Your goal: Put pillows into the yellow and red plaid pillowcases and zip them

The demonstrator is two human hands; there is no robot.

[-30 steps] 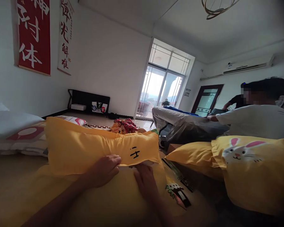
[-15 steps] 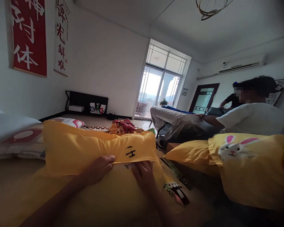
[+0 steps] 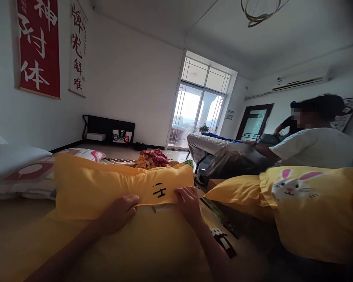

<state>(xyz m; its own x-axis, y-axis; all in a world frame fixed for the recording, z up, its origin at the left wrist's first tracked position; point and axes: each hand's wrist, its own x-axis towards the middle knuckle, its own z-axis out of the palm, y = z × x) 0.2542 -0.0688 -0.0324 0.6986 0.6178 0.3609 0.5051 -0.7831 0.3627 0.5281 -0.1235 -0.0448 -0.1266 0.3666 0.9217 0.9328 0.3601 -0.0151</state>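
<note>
A yellow pillow (image 3: 94,188) lies in front of me with a flap of its cloth folded toward me; small black marks show on the flap. My left hand (image 3: 122,211) pinches the flap's near edge around its middle, fingers closed. Farther right, my right hand (image 3: 190,201) has its fingers closed on the same edge near the right corner. Below the edge spreads more plain yellow cloth (image 3: 147,246), dim in shadow. Whether the flap and this lower cloth are one piece, I cannot tell.
Yellow pillows with a rabbit face (image 3: 292,190) lie at right. Pink-and-white pillows (image 3: 39,170) are at left. Beyond lies a crumpled red cloth (image 3: 154,156). A person in a white shirt (image 3: 314,149) sits by a plastic-covered table (image 3: 220,150), another person behind.
My right hand has moved right and up along the flap's edge, from lying against the cloth below it to gripping near the corner. The left hand has shifted slightly left.
</note>
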